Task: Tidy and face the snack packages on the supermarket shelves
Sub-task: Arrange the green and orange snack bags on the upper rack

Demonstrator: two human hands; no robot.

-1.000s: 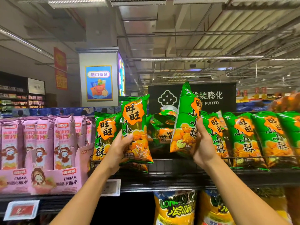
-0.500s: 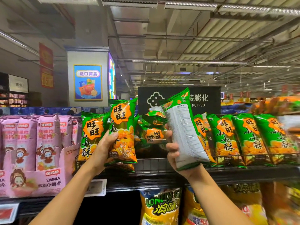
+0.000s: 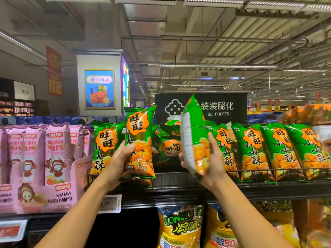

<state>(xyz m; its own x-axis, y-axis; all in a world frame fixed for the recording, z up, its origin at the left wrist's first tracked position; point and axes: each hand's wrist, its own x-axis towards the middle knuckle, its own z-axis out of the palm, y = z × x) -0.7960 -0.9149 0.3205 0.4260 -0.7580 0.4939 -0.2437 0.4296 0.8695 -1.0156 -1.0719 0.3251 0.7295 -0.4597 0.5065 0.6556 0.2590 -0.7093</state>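
Green and orange snack bags fill the top shelf [image 3: 179, 194]. My left hand [image 3: 119, 161] grips one upright bag [image 3: 140, 138] by its lower left side, front label facing me. My right hand [image 3: 213, 160] grips a second green bag [image 3: 193, 133], held upright and turned edge-on, so its white back panel shows on the left. Between the two held bags, several bags [image 3: 168, 140] lie tumbled deeper on the shelf. A row of the same bags [image 3: 268, 151] stands faced to the right, and another bag [image 3: 105, 147] stands at the left.
Pink snack packs in a pink display carton [image 3: 44, 176] stand to the left. A wire rail [image 3: 268, 171] runs along the shelf front. Large yellow bags [image 3: 180, 228] sit on the shelf below. A black category sign [image 3: 223, 109] rises behind the shelf.
My right hand has turned its bag from back panel facing me towards edge-on, with the front turning back into view. My left hand keeps its bag upright in the same spot.
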